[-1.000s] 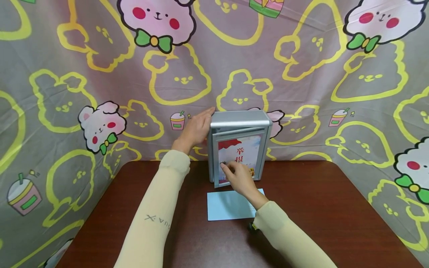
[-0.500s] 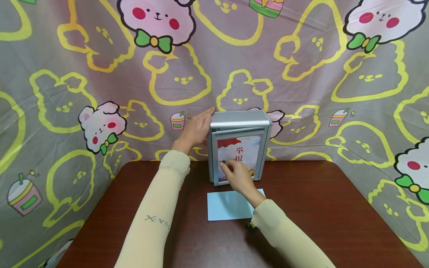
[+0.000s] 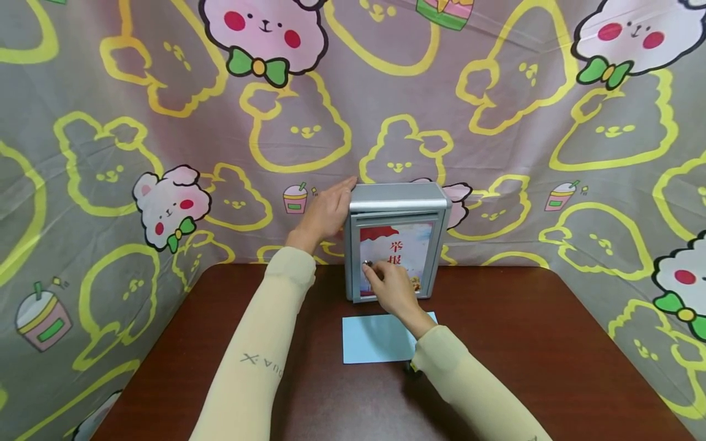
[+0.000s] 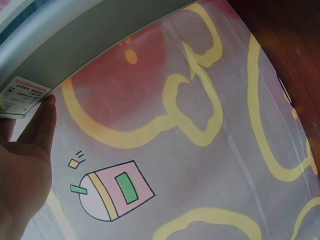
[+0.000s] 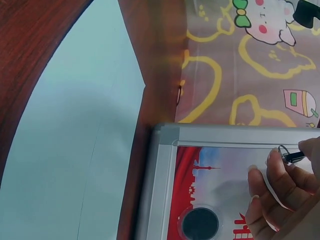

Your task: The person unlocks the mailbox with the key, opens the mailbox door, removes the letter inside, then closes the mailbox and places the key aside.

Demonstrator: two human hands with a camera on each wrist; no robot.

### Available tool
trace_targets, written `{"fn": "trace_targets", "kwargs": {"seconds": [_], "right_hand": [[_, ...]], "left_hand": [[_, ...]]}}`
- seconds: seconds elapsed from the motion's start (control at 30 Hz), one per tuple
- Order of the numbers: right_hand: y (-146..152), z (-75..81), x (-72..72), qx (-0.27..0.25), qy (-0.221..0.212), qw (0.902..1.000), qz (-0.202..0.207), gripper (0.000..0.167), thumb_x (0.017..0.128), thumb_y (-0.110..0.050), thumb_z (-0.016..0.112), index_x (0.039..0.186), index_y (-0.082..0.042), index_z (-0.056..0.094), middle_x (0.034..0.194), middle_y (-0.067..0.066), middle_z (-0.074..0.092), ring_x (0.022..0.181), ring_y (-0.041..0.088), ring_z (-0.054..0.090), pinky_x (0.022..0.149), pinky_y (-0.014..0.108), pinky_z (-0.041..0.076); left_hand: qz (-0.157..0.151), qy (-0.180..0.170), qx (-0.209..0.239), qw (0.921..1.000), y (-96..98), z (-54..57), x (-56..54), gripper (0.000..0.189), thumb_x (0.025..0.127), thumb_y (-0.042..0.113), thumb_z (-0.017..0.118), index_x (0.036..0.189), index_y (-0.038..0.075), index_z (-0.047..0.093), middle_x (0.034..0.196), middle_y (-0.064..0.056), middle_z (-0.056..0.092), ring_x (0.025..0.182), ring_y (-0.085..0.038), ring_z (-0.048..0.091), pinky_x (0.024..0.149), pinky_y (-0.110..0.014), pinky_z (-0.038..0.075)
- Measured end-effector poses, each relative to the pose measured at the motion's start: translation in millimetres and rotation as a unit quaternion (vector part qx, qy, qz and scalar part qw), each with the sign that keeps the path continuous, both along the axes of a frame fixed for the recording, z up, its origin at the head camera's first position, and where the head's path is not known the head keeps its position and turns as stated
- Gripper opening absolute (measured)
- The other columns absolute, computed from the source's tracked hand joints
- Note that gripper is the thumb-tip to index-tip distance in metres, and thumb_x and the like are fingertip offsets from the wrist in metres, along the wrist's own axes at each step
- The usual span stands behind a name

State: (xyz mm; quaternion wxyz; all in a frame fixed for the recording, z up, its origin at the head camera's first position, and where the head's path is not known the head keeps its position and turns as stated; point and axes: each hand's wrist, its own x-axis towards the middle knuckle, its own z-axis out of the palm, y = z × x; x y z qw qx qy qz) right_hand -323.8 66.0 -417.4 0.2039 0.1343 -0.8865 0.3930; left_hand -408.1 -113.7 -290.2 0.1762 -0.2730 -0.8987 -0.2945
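A silver metal suggestion box (image 3: 399, 191) stands upright at the back of the table, its framed front door (image 3: 405, 239) carrying a poster with red characters. The door lies nearly flush with the box. My left hand (image 3: 326, 211) rests along the box's upper left side; in the left wrist view its fingertips (image 4: 46, 112) touch the box near a white label. My right hand (image 3: 394, 286) is at the door's left edge. In the right wrist view, its thumb and forefinger pinch a small key (image 5: 294, 157) with a dark head and a metal ring. The keyhole is hard to see.
A light-blue paper or envelope (image 3: 372, 343) lies flat before the box, partly under my right forearm. A small dark object (image 3: 411, 369) peeks out beside the right sleeve. Patterned cloth (image 3: 496, 122) hangs behind the brown table (image 3: 496, 318).
The door, tilted out at its lower left a second ago, has swung in against the box with my right hand. My left hand stays on the box. The head view has shifted slightly.
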Motion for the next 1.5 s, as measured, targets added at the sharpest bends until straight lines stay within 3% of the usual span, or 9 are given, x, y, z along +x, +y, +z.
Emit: {"fn": "trace_targets", "kwargs": {"seconds": [0.43, 0.93, 1.17, 1.33, 1.5], "right_hand": [[-3.0, -0.5, -5.7, 0.012, 0.001, 0.9999, -0.009, 0.037, 0.103, -0.034, 0.063, 0.080, -0.008, 0.075, 0.062, -0.004, 0.059, 0.060, 0.017, 0.053, 0.057, 0.034, 0.046], [-6.3, 1.1, -7.0, 0.030, 0.011, 0.9991, -0.029, 0.038, 0.103, -0.035, 0.062, 0.069, -0.017, 0.065, 0.058, -0.005, 0.056, 0.057, 0.016, 0.052, 0.051, 0.033, 0.042], [-5.9, -0.1, -8.7, 0.029, 0.026, 0.9987, -0.031, 0.036, 0.102, -0.036, 0.062, 0.072, -0.017, 0.067, 0.058, -0.006, 0.056, 0.055, 0.014, 0.051, 0.048, 0.032, 0.042], [-5.4, -3.7, -8.2, 0.039, 0.058, 0.9971, -0.030, 0.035, 0.102, -0.035, 0.065, 0.072, -0.016, 0.066, 0.057, -0.006, 0.055, 0.052, 0.013, 0.050, 0.046, 0.031, 0.040], [-5.1, -6.1, -9.5, 0.091, 0.147, 0.9844, -0.036, 0.034, 0.100, -0.029, 0.068, 0.070, -0.016, 0.061, 0.058, -0.005, 0.055, 0.052, 0.012, 0.052, 0.043, 0.029, 0.039]], "left_hand": [[0.000, -0.001, 0.004, 1.0000, 0.4, -1.7, 0.2, 0.056, 0.111, 0.036, 0.020, 0.160, 0.015, 0.038, 0.164, 0.005, 0.037, 0.152, -0.015, 0.030, 0.126, -0.028, 0.021], [0.005, 0.004, 0.001, 1.0000, 1.4, -1.7, 1.1, 0.055, 0.111, 0.034, 0.021, 0.159, 0.014, 0.039, 0.163, 0.003, 0.038, 0.152, -0.016, 0.032, 0.126, -0.028, 0.021], [0.004, 0.005, 0.000, 1.0000, 1.6, 0.8, 0.8, 0.055, 0.111, 0.034, 0.021, 0.159, 0.013, 0.038, 0.163, 0.003, 0.037, 0.152, -0.015, 0.031, 0.126, -0.027, 0.021], [0.006, 0.002, -0.002, 1.0000, 1.8, 0.6, 1.4, 0.055, 0.111, 0.033, 0.020, 0.160, 0.013, 0.038, 0.164, 0.003, 0.037, 0.152, -0.015, 0.031, 0.126, -0.027, 0.020], [0.005, 0.004, -0.002, 1.0000, 1.6, 0.0, 1.9, 0.055, 0.111, 0.033, 0.020, 0.160, 0.013, 0.037, 0.164, 0.002, 0.037, 0.152, -0.016, 0.031, 0.126, -0.027, 0.020]]}}
